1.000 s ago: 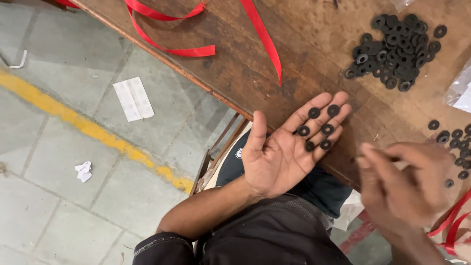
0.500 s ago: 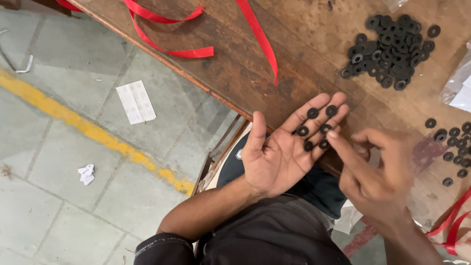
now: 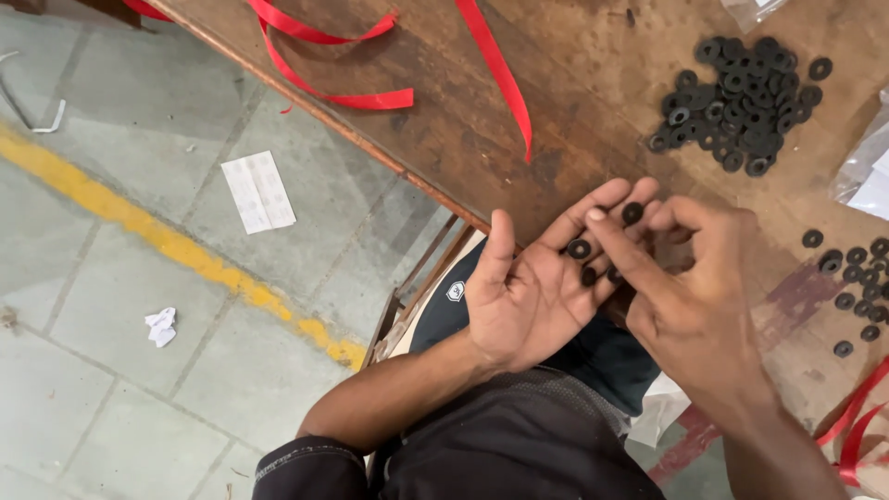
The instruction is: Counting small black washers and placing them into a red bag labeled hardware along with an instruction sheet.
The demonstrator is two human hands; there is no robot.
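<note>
Washers: a few small black washers [image 3: 580, 248] lie on the fingers of your left hand [image 3: 537, 287], beside the table [image 3: 482, 130] edge.
Look: flat dark rings.
Left grip: spread open, palm up.
Right grip: your right hand [image 3: 690, 296] reaches over them, forefinger touching; whether it pinches one, you cannot tell.
Pile: more washers [image 3: 741, 88] farther up the table.

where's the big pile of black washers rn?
Head view, upper right: the pile of flat black ring-shaped washers lies on the brown wooden table, beyond both hands, right of the red ribbon.
</note>
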